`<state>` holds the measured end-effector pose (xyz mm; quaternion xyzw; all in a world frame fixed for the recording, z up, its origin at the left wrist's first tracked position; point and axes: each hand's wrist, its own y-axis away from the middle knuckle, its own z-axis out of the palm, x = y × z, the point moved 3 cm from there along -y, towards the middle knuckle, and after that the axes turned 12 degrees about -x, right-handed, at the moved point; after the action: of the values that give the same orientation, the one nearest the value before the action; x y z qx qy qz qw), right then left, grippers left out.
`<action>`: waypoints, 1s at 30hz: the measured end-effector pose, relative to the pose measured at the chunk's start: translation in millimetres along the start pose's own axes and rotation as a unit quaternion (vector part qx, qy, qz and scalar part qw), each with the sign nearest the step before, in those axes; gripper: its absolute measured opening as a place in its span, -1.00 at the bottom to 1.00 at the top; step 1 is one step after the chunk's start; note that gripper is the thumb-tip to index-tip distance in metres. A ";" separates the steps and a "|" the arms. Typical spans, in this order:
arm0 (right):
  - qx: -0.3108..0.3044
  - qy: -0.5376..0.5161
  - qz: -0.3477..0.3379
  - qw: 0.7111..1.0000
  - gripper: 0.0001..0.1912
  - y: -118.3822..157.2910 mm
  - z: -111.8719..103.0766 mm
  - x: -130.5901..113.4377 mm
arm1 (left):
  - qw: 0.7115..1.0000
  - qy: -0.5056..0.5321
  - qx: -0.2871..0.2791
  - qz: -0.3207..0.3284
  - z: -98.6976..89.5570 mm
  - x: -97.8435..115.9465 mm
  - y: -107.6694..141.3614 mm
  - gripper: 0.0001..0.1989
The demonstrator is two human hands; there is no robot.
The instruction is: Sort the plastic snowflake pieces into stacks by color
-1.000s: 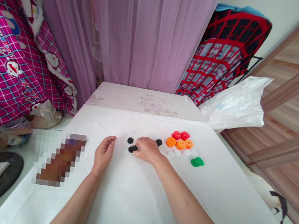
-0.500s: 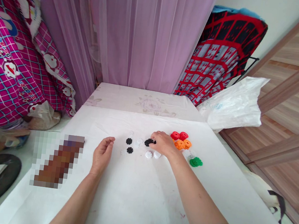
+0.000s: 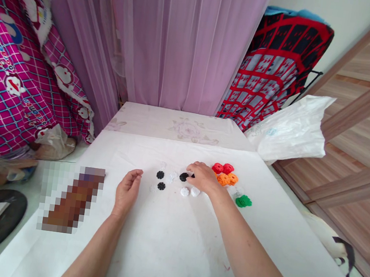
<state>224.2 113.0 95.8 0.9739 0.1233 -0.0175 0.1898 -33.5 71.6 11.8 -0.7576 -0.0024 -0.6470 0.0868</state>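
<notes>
My right hand (image 3: 202, 178) reaches over the middle of the white tabletop (image 3: 164, 245), thumb and fingertips closed at a small black notched disc (image 3: 183, 177). Part of another black piece shows under the fingers. My left hand (image 3: 127, 191) lies on its side on the table, fingers loosely curled, with nothing seen in it. Between the hands are two more black discs (image 3: 161, 186) and several clear or white ones (image 3: 173, 176). Two white discs (image 3: 185, 191) lie just below my right fingers. Beyond that hand are red (image 3: 228, 168), orange (image 3: 223, 179) and green discs (image 3: 243, 201).
A pixelated brown patch (image 3: 73, 198) covers something at the table's left edge. A white plastic bag (image 3: 292, 127) hangs by the far right corner. Purple curtains (image 3: 193, 44) stand behind the table, a patterned pink cloth (image 3: 16, 71) at left, wooden doors (image 3: 364, 148) at right.
My right fingers have shifted very slightly at the black disc, which shows a little more apart from the black piece beneath the hand. The left hand is still.
</notes>
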 end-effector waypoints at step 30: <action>0.025 0.025 -0.131 0.991 -0.74 4.1 7.5 -59.0 | 1.000 0.002 -0.006 -0.002 -0.3 -4.8 -0.5 -0.68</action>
<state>168.1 92.7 95.1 0.9540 0.2540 -0.0208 0.1582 -34.6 72.5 7.2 -0.7568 0.0002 -0.6485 0.0814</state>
